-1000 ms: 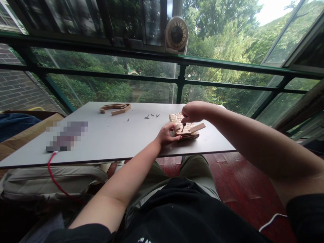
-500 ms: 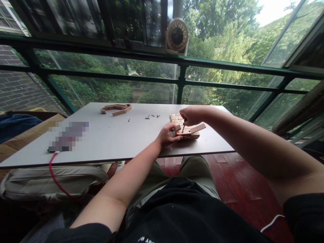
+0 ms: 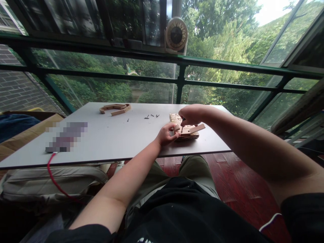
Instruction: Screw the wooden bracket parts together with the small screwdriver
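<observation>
My left hand (image 3: 165,134) is closed around the curled left end of a light wooden piece (image 3: 197,128), thumb along its near side. The piece rests on a rough-textured tan block (image 3: 174,117) near the table's front edge. Above it, my right hand (image 3: 192,114) is wrapped round the dark handle of a screwdriver (image 3: 182,128). The thin shaft points down, its tip at the wooden piece beside a dark hole. What the tip meets is too small to make out.
On the white table (image 3: 121,141), several dark screws (image 3: 146,117) lie behind my left hand. A bent wooden part (image 3: 121,109) sits at the back left. A blurred-out object (image 3: 67,136) with a red cable (image 3: 50,168) is at left. A green railing (image 3: 227,65) runs behind.
The view has shifted very slightly. My right hand and the screwdriver stay at the same spot on the wooden piece, with the grip turned a little; my left hand keeps its hold.
</observation>
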`<action>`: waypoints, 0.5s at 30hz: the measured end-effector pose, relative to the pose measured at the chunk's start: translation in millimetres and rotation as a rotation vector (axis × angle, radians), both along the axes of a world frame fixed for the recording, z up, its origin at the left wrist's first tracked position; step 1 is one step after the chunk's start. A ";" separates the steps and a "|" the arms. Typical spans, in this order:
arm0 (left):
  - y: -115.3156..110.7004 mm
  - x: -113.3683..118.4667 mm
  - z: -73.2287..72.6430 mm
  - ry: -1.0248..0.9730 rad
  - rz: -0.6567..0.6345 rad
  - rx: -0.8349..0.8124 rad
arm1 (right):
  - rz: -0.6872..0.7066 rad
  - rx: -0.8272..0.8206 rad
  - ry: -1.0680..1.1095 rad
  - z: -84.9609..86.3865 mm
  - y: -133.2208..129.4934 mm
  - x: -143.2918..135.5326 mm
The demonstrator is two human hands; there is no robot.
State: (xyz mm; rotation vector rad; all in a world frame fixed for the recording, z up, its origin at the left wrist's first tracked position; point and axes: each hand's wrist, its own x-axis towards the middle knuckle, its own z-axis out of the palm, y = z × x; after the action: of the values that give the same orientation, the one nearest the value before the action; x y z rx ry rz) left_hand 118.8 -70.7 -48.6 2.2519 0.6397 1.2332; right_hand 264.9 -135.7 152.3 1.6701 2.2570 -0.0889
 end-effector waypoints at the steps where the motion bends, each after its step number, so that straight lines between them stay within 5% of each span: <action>1: -0.3 -0.1 0.6 0.000 -0.002 -0.004 | -0.016 -0.012 -0.007 0.4 0.6 -0.9; 15: 0.2 0.3 3.0 -0.029 -0.031 -0.046 | -0.037 0.037 0.053 -6.7 6.7 1.9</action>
State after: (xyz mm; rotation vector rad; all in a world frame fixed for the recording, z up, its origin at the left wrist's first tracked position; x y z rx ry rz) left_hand 119.1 -70.6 -45.7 2.1945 0.6139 1.2216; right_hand 266.8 -129.0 145.6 1.7489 2.2798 -0.1025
